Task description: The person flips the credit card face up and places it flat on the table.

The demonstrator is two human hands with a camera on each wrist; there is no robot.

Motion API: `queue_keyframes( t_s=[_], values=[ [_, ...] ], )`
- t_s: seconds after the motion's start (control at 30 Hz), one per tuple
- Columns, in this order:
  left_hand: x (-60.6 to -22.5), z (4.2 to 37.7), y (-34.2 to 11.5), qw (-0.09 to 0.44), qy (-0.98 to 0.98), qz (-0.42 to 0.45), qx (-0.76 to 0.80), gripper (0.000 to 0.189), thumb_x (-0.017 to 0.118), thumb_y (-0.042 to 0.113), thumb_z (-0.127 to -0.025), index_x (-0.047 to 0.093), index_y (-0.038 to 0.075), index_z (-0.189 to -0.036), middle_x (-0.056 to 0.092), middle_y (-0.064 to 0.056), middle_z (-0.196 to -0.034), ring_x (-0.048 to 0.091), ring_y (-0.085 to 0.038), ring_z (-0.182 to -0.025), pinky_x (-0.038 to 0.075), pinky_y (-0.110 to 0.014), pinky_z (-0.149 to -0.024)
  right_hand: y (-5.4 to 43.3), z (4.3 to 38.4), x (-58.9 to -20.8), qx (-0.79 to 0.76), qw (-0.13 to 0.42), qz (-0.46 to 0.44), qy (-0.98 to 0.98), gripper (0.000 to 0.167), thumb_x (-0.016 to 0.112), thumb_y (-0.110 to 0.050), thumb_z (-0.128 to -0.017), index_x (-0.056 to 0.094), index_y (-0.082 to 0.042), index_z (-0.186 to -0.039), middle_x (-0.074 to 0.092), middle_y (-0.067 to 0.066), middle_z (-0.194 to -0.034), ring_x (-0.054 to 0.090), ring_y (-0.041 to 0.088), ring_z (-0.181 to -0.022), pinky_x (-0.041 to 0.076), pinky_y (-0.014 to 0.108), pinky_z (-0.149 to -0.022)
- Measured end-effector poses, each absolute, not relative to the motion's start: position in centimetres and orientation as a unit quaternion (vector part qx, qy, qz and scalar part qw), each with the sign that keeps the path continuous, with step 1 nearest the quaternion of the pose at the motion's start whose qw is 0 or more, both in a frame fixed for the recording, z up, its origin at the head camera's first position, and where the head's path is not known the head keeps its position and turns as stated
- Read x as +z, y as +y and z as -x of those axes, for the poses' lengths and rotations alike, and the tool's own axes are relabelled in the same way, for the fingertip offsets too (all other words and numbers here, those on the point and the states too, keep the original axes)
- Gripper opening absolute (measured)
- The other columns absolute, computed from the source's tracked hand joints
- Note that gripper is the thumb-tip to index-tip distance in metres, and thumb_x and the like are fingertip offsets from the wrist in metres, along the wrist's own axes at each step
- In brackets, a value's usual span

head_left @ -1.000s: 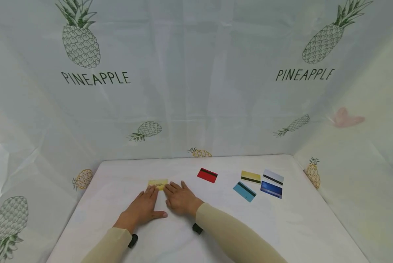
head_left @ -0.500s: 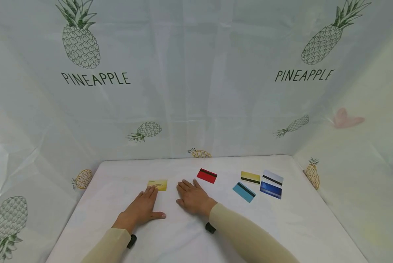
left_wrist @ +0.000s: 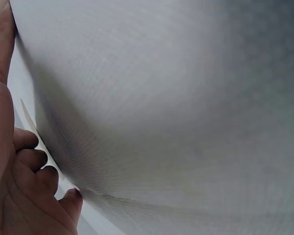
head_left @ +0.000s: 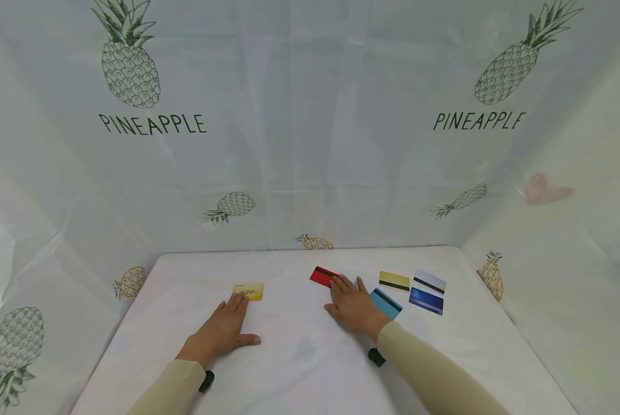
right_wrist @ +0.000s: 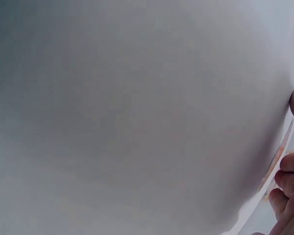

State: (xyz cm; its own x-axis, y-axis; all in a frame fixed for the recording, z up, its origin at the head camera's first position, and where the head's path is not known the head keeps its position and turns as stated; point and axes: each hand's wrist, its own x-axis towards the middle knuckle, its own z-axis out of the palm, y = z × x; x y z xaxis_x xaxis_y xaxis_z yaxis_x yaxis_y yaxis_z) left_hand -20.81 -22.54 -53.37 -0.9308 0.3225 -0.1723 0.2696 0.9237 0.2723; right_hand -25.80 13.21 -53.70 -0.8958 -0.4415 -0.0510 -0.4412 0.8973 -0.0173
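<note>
My left hand [head_left: 224, 325] lies flat and unclenched, clasping nothing, its straight fingertips on the lower edge of the plastic-looking yellow rectangular card with printing [head_left: 256, 290], at my hand's one o'clock. My right hand [head_left: 353, 302] is loose too, gripping nothing — its fingertips overlap the right end of the red rectangular card with a black stripe [head_left: 321, 275], at its ten o'clock; I cannot tell how firmly they press. At its three o'clock is the light-blue black-striped card [head_left: 387, 302], partly hidden; at two, the yellow card with a dark stripe [head_left: 394, 276]. Farther out towards three lies the dark-blue card [head_left: 427, 301] — with the white striped card [head_left: 430, 278] at its twelve.
</note>
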Motion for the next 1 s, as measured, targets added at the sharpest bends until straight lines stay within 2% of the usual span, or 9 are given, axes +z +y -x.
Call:
queue_keyframes(
  t_s=[0.2,0.43,0.77,1.0],
  values=[
    [-53.0,20.6,-22.4,0.098,0.975,-0.157,0.124,0.117,0.076,0.066,-0.085,0.031,-0.011,-0.159,0.025,-0.031,-0.169,0.022,-0.047,-0.159,0.023,-0.064,-0.126,14.6,25.5,-54.0,-0.015,0.031,0.220,0.975,0.071,0.045,-0.052,-0.110,0.040,-0.004,-0.162,0.037,0.012,-0.170,0.029,0.033,-0.160,0.019,0.064,-0.127],
    [-52.4,20.2,-21.0,0.091,0.972,-0.177,0.123,0.115,0.081,0.061,-0.084,0.033,-0.012,-0.158,0.027,-0.031,-0.168,0.024,-0.047,-0.159,0.025,-0.064,-0.125,14.8,24.5,-54.1,-0.016,0.028,0.241,0.970,0.065,0.046,-0.049,-0.110,0.044,-0.008,-0.160,0.040,0.009,-0.168,0.032,0.031,-0.159,0.023,0.064,-0.126],
    [-52.8,19.3,-16.2,0.106,0.964,-0.227,0.093,0.116,0.077,0.070,-0.083,0.032,-0.001,-0.163,0.027,-0.019,-0.173,0.023,-0.036,-0.162,0.025,-0.056,-0.128,14.4,22.3,-54.3,-0.001,0.033,0.292,0.956,0.063,0.049,-0.047,-0.109,0.043,-0.011,-0.161,0.040,0.006,-0.169,0.032,0.029,-0.159,0.023,0.062,-0.127],
    [-52.6,18.8,-13.5,0.111,0.955,-0.259,0.091,0.114,0.076,0.071,-0.083,0.033,0.002,-0.164,0.029,-0.015,-0.173,0.025,-0.035,-0.161,0.027,-0.055,-0.127,14.0,20.8,-54.3,0.022,0.037,0.334,0.941,0.062,0.048,-0.048,-0.109,0.043,-0.016,-0.162,0.040,0.002,-0.169,0.031,0.025,-0.160,0.025,0.059,-0.127]
  ],
)
